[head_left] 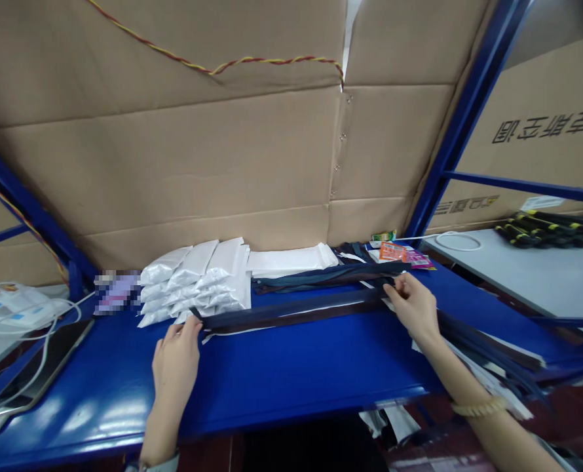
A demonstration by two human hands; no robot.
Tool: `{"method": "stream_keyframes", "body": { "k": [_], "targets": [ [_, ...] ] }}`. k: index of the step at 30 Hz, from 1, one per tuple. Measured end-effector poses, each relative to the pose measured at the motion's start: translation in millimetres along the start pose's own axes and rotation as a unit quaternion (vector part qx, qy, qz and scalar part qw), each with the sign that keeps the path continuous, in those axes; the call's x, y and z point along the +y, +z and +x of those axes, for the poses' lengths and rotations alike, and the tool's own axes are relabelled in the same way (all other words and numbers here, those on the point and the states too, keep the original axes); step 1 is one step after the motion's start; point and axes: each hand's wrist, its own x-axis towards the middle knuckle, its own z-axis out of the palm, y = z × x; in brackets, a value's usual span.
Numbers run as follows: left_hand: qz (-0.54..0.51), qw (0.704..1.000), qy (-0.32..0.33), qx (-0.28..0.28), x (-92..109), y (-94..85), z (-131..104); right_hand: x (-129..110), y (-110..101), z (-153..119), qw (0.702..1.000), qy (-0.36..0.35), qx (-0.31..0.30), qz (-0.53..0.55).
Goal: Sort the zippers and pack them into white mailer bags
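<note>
A long navy zipper (291, 305) is stretched nearly level just above the blue table, with dark brown and white strips along its lower side. Its left end is pinched between the thumb and fingers of my left hand (176, 354). My right hand (413, 307) grips the other end, fingers closed. Behind it, more dark zippers (316, 278) lie across the table. Another bundle of dark and white strips (488, 351) spreads out beneath my right forearm and hangs over the front edge.
White sealed packets (198, 278) are stacked at the back left, beside a flat white package (291, 259). A tablet (40, 367) with white cables lies at left. Colourful wrappers (394, 252) sit at the back right. Cardboard (213, 164) walls the back; blue posts (463, 124) stand at the sides.
</note>
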Motion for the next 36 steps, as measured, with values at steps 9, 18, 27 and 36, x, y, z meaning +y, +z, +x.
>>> {"method": "stream_keyframes", "body": {
  "k": [9,18,27,36],
  "targets": [
    [-0.059,0.998,0.007,0.009,-19,13.2,0,2,-5,2,0.992,-0.005,0.061,-0.108],
    [-0.139,0.988,0.062,-0.009,-18,24.7,-2,-4,-18,9,0.984,0.023,0.041,-0.173],
    [-0.189,0.980,0.035,0.060,4,12.5,-7,-90,19,10,0.976,-0.128,-0.171,-0.048],
    [-0.349,0.927,0.139,-0.014,91,-3.0,-17,-143,130,6,0.908,-0.238,-0.325,-0.116]
  ]
}}
